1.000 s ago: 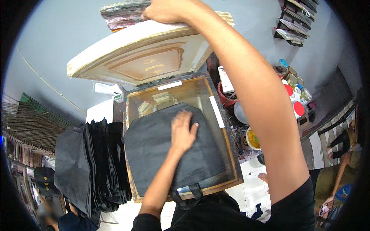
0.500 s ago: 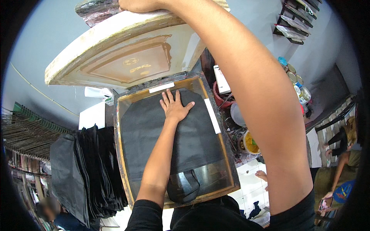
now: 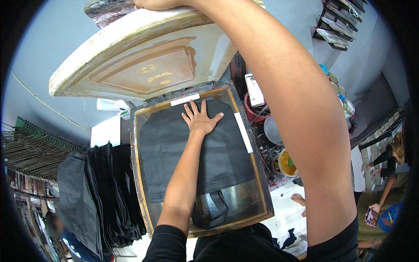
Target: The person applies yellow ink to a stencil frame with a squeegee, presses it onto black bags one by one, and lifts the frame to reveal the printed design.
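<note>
A black fabric bag (image 3: 168, 148) lies flat on a glossy board with a wooden rim (image 3: 264, 185); its handle loop (image 3: 211, 209) points toward me. My left hand (image 3: 201, 121) rests palm down on the bag's far part, fingers spread. Above the board's far side, a printing screen (image 3: 144, 70) with a pale frame is tilted up, a brownish rectangle and small yellowish design on its mesh. My right hand (image 3: 159, 3), cut off by the top of the picture, grips the screen's raised edge; most of its fingers are hidden. An ink-stained block (image 3: 109, 11) sits beside it.
Black bags (image 3: 104, 192) hang in a thick stack at the left. On the right stand a tub of yellow ink (image 3: 288, 163), a white lid (image 3: 273, 130), a phone (image 3: 255, 89) and several jars (image 3: 348, 107). Another person holds a phone (image 3: 372, 216) at the far right.
The bag has shifted slightly away from me on the board, with my left hand flat on it. My right hand and the raised screen stay nearly the same.
</note>
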Action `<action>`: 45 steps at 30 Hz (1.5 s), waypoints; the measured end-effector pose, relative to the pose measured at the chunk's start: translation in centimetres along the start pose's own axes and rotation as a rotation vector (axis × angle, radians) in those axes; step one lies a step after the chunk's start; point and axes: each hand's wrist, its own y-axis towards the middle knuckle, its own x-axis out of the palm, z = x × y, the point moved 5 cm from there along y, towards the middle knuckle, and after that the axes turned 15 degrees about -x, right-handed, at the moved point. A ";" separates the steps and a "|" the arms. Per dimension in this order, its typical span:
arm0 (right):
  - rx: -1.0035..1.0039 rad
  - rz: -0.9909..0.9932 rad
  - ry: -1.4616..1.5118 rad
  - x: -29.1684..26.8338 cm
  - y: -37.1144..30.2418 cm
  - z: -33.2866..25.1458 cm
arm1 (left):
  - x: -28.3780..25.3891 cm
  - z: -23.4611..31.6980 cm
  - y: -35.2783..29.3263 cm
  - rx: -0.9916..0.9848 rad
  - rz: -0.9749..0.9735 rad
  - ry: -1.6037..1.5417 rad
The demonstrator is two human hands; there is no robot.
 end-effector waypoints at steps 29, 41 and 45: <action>0.109 -0.002 0.236 9.1 -24.1 -12.1 | -4.7 -23.3 -30.0 -0.044 -0.445 -1.488; -0.043 -0.520 0.248 17.1 -29.9 -17.0 | 3.2 -25.7 -29.7 -0.246 -0.535 -1.358; -0.126 -0.398 0.196 19.4 -29.1 -15.1 | 3.6 -25.9 -29.8 -0.248 -0.539 -1.359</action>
